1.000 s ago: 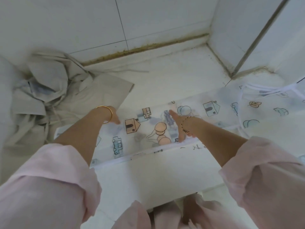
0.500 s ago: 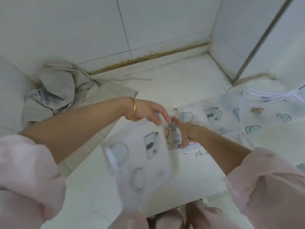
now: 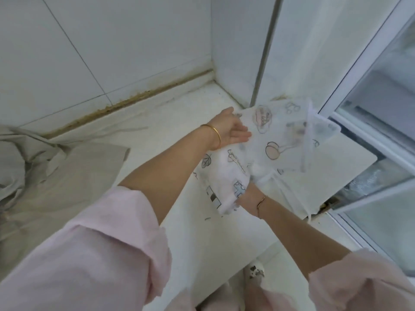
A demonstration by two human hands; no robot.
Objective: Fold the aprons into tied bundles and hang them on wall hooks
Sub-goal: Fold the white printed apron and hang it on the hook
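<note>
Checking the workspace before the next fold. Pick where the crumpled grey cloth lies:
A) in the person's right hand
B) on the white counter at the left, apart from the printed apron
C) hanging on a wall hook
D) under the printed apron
B: the crumpled grey cloth lies on the white counter at the far left, apart from the translucent white printed apron that the left hand touches.

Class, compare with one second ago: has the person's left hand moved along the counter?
Yes. The left hand moved right, from well short of the wall corner to close beside it, touching the printed apron.
</note>
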